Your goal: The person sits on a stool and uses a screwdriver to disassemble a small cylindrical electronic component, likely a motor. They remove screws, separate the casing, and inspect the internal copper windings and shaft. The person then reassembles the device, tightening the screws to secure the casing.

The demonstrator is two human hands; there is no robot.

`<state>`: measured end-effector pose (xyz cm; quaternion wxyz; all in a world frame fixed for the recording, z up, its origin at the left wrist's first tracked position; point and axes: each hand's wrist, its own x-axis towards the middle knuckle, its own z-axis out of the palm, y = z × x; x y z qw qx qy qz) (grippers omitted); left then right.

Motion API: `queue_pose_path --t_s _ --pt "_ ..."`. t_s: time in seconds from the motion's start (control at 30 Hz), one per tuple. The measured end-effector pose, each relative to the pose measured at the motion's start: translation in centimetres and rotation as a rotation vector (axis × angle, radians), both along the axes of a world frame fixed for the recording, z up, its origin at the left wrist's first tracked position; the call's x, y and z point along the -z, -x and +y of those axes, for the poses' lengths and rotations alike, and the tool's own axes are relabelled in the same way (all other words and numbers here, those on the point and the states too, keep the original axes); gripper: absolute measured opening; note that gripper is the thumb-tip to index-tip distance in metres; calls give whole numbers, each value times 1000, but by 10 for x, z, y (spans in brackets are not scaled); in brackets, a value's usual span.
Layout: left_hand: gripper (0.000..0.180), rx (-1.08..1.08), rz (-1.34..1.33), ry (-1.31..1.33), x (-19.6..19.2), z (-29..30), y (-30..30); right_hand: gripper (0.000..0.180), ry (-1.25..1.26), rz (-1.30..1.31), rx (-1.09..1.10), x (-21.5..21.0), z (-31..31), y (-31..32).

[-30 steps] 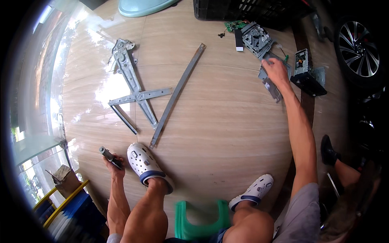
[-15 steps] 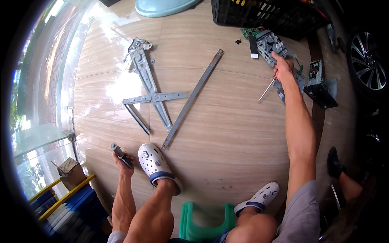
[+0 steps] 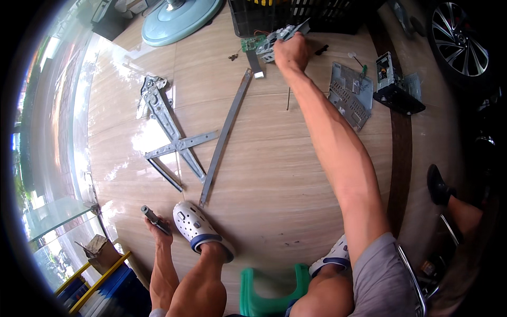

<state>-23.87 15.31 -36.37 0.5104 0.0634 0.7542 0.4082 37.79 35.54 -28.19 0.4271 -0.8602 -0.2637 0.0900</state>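
My right hand [image 3: 292,53] reaches far forward, its fingers closed on a grey metal mechanism [image 3: 268,48] that looks like a disc drive's inner frame. A thin metal shaft [image 3: 288,99], like a screwdriver's, sticks out beneath my wrist; its handle is hidden. Beside the mechanism lie a green circuit board [image 3: 252,43] and a dark flat strip with a white end [image 3: 255,64]. Low on the left, my left hand [image 3: 158,226] is wrapped around a dark grey cylindrical part [image 3: 153,215], perhaps a small motor.
A scissor-shaped metal window regulator [image 3: 179,143] and a long flat bar [image 3: 226,138] lie on the tiles. Perforated metal plates [image 3: 351,95] and an opened black unit [image 3: 396,87] are at the right. A black crate [image 3: 317,24] stands ahead. A person's foot [image 3: 438,185] shows at right.
My right hand has moved left with the mechanism, and the circuit board and strip have shifted left too, away from the metal plates. My left hand still holds the cylindrical part. The view has shifted.
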Motion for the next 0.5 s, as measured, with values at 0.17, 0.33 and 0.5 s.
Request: queue_pose_path --t_s 0.17,0.33,0.5 --pt "66 51 -58 32 -2 3 6 29 69 -6 -97 -7 7 23" --pt "65 47 -57 37 -1 -2 6 29 36 -6 -157 -11 10 37" --pt "63 61 -58 31 3 -11 15 30 49 10 -202 -13 4 43"
